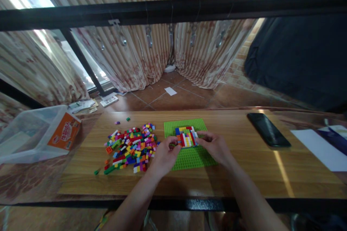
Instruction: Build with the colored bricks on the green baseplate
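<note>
A green studded baseplate lies on the wooden table, bearing a small build of toy bricks in red, white, yellow and blue. At the build's left edge is my left hand, thumb and index finger brought together against it. My right hand comes in from the other side, with its thumb and fingertips closed at the build's right edge. Whether a small loose brick is between the fingers of either hand is too small to tell. Left of the plate spreads a pile of loose toy bricks in many colours.
A black phone rests on the right of the table, with white paper beyond it. At the far left stands a clear plastic bin with an orange label. A dark metal bar crosses before the curtains.
</note>
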The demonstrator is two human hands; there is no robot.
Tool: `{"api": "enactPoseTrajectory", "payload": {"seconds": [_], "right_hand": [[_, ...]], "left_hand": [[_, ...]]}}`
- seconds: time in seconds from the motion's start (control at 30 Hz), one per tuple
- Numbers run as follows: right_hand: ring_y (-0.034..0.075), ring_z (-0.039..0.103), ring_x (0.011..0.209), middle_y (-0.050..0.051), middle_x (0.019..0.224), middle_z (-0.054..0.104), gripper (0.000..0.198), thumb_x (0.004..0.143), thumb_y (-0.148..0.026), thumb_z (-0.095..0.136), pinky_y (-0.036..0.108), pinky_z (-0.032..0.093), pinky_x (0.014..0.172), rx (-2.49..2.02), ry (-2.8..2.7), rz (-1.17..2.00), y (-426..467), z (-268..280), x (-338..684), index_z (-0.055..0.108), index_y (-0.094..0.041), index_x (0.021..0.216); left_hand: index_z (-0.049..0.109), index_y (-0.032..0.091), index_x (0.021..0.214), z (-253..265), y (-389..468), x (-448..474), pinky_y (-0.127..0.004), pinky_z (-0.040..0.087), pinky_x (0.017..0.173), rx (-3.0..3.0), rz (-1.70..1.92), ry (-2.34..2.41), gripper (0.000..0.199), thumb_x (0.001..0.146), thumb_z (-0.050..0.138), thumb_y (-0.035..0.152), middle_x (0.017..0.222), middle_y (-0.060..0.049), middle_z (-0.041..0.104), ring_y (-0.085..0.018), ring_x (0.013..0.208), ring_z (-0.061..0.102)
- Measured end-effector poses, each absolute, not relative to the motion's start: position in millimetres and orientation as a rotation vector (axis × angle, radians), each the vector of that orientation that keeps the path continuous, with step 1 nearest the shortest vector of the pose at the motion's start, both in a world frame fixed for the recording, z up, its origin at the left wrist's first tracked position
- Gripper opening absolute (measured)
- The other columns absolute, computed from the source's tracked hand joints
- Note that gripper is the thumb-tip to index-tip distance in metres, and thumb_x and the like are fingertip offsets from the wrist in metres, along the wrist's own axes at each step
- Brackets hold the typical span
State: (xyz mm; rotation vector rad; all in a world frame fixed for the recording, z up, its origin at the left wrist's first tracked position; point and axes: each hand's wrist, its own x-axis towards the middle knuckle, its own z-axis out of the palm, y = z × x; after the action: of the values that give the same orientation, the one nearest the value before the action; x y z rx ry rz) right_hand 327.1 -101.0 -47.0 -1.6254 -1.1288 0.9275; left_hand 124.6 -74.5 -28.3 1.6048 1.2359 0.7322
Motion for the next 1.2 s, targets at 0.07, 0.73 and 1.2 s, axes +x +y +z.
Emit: {"api": "enactPoseTrajectory", "payload": {"seconds": [0.07, 0.73, 1.2], "right_hand": [[0.012, 0.048, 0.053, -0.002, 0.059, 0.061, 0.051, 0.065, -0.048, 0.074, 0.024, 0.035, 0.050, -1.588, -1.097, 0.955, -101, -47, 326, 0.073, -0.017, 0.105], [0.006, 0.038, 0.043, -0.006, 0.054, 0.052, 0.058, 0.066, -0.049, 0.074, 0.018, 0.028, 0.038, -1.632, -1.125, 1.104, -102, -40, 329, 0.070, -0.017, 0.115], [0.007, 0.042, 0.044, 0.000, 0.063, 0.061, 0.049, 0.070, -0.058, 0.061, 0.020, 0.027, 0.037, -1.695, -1.001, 0.949, -94, -39, 326, 0.075, -0.014, 0.088]], "left_hand": [[0.067, 0.017, 0.102, -27, -76, 126, -0.028, 0.052, 0.079, 1.613, 0.734, 1.232, 0.025, 0.079, 0.058, 0.013, 0.102, -0.005, 0.072, -0.017, 0.087, 0.066], [0.064, 0.015, 0.103, -33, -78, 131, -0.027, 0.052, 0.075, 1.587, 0.788, 1.200, 0.028, 0.078, 0.055, 0.007, 0.100, -0.006, 0.072, -0.015, 0.084, 0.066], [0.064, 0.016, 0.099, -28, -77, 132, -0.026, 0.052, 0.074, 1.614, 0.793, 1.220, 0.024, 0.079, 0.055, 0.007, 0.095, -0.003, 0.072, -0.014, 0.080, 0.066]]}}
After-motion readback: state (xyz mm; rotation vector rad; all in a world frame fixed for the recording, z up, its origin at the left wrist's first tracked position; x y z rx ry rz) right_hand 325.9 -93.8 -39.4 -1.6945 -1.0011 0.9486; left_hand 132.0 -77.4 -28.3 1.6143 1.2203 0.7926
